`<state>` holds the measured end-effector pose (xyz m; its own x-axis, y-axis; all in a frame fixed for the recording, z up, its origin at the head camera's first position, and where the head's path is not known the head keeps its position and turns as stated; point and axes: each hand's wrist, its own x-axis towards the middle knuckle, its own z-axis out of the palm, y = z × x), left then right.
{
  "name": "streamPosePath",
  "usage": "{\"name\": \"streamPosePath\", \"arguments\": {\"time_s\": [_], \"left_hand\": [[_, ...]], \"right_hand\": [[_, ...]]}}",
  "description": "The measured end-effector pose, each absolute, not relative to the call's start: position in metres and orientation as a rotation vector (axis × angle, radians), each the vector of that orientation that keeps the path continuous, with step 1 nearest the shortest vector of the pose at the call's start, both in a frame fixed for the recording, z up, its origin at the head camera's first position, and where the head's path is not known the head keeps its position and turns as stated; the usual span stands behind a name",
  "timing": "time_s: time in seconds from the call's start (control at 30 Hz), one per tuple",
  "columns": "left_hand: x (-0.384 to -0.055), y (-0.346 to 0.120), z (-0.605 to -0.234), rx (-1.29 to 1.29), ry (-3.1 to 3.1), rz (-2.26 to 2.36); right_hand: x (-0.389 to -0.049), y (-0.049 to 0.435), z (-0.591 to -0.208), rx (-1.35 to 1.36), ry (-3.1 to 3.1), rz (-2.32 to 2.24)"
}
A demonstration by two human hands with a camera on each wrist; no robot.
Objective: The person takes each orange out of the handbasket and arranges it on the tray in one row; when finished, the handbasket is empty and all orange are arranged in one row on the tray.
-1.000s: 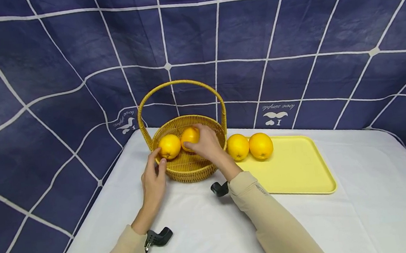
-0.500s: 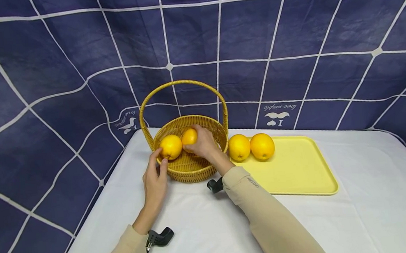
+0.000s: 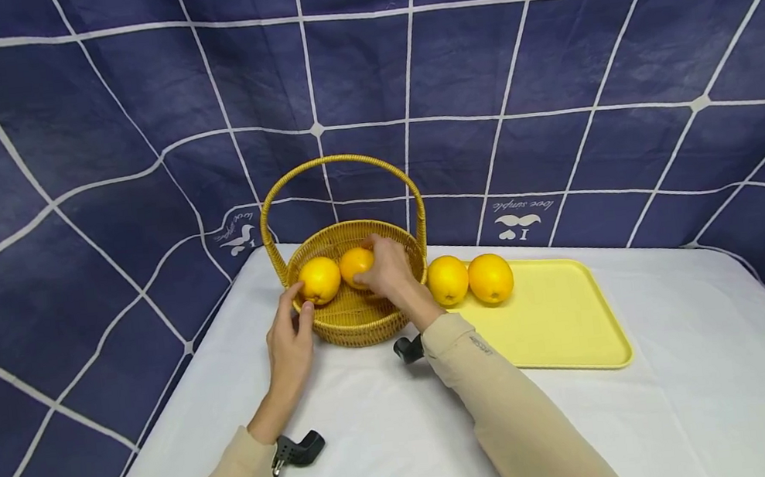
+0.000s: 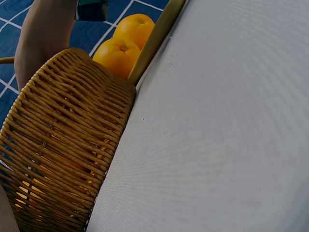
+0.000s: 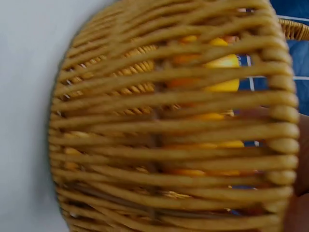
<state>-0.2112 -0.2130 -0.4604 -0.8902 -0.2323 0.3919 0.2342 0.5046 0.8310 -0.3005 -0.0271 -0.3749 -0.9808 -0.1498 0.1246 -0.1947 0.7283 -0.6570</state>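
A round wicker basket (image 3: 361,335) with a tall hoop handle stands at the back left of the table. Inside it on the left lies one orange (image 3: 320,280); a second orange (image 3: 356,268) sits beside it. My right hand (image 3: 389,273) reaches over the basket's right side, thumb and fingers around the second orange. My left hand (image 3: 290,345) holds the basket's left rim, its fingertips close against the first orange. In the right wrist view the wicker wall (image 5: 169,116) hides most of the right hand and fruit.
A yellow tray (image 3: 559,321) lies right of the basket. Two oranges, one nearer (image 3: 447,280) the basket and one farther right (image 3: 491,278), rest side by side at its left end. White cloth (image 3: 376,441) covers the table; a blue checked curtain (image 3: 555,150) stands behind.
My right hand has shifted slightly right on the second orange, so more of the fruit shows. The left hand and basket stay in place.
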Motion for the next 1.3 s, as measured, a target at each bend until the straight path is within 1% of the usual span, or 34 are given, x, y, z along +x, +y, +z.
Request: {"name": "streamPosePath", "arguments": {"time_s": [0.2,0.43,0.63,0.93,1.3], "left_hand": [[-0.211,-0.212,-0.464,0.001,-2.300,-1.362],[-0.212,-0.206,-0.464,-0.026,-2.291,-1.391],[-0.213,-0.203,-0.462,-0.031,-2.297,-1.382],[-0.213,-0.207,-0.462,-0.005,-2.302,-1.364],[-0.212,-0.213,-0.461,0.004,-2.295,-1.372]], "right_hand": [[-0.300,-0.026,-0.379,0.372,-2.946,1.094],[-0.297,-0.019,-0.381,0.313,-2.931,1.151],[-0.289,-0.009,-0.377,0.312,-2.911,1.109],[-0.265,0.023,-0.364,0.401,-2.687,1.223],[-0.230,0.069,-0.348,0.365,-2.492,1.304]]}}
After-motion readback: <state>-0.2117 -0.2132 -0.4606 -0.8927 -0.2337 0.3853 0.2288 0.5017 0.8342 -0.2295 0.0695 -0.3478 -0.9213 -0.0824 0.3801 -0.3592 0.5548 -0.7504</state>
